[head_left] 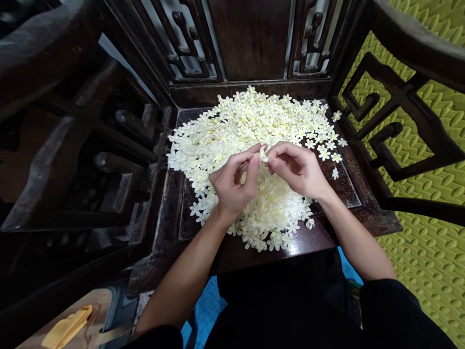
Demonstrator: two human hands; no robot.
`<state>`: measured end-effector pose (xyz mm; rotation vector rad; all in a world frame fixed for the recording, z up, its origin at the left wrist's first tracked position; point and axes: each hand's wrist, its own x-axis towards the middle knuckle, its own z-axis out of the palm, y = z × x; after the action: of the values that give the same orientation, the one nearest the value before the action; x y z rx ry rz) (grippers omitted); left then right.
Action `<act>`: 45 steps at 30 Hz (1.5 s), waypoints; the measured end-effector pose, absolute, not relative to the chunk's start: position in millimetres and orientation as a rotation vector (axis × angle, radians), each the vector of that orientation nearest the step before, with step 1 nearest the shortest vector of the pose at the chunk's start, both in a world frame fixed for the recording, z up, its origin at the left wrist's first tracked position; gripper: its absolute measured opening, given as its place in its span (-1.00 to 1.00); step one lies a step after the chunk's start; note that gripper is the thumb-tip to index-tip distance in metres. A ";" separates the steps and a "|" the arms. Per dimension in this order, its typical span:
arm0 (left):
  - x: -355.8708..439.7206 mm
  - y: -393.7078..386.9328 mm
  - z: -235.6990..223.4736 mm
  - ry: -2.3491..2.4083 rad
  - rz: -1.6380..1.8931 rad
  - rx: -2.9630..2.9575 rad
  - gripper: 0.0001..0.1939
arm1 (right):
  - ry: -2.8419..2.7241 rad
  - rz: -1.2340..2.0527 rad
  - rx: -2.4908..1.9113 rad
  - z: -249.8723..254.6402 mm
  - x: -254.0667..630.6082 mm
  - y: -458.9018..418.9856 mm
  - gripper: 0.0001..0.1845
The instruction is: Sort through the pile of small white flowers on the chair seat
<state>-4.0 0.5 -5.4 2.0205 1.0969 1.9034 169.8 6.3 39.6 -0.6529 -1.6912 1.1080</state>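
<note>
Mostly, the space below and around the fingers (252, 175) is taken up by a heap of white flowers (250, 116), too many to be counted, spread over one dark wooden seat (315, 237). Part of the heap is hidden by the two hands. To the right of the fingers, a few loose blossoms (334, 173) are scattered apart from the heap. Beyond the fingers, one solid back panel (252, 41) is flanked by two openwork panels (189, 41). The fingers are hemmed in by two armrests (417, 46), one on each side. Far to their right, yellow-green matting (417, 271) is seen; nearer the body, patches of blue (209, 305) are shown. Well to their lower left, one yellow object (69, 327) is placed, not clearly identified. Just above the heap, one single flower (264, 154) is pinched between the fingertips of the left hand (234, 185) and the right hand (301, 168).
</note>
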 end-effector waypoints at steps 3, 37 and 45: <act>-5.5 1.4 -5.3 1.104 1.940 2.083 -0.78 | -1.665 1.141 -0.626 37.5 168.9 7.6 -0.90; -4.5 4.5 11.4 1.022 1.697 1.543 -0.82 | -1.479 1.318 -0.714 34.7 167.5 15.6 -0.72; -7.1 6.0 14.7 0.948 1.654 1.541 -0.78 | -1.538 1.265 -0.787 39.2 167.3 12.1 -0.77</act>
<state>-7.1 6.0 14.7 1.5412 0.9480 1.6535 167.3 12.1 39.2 -0.7869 -1.5375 1.2647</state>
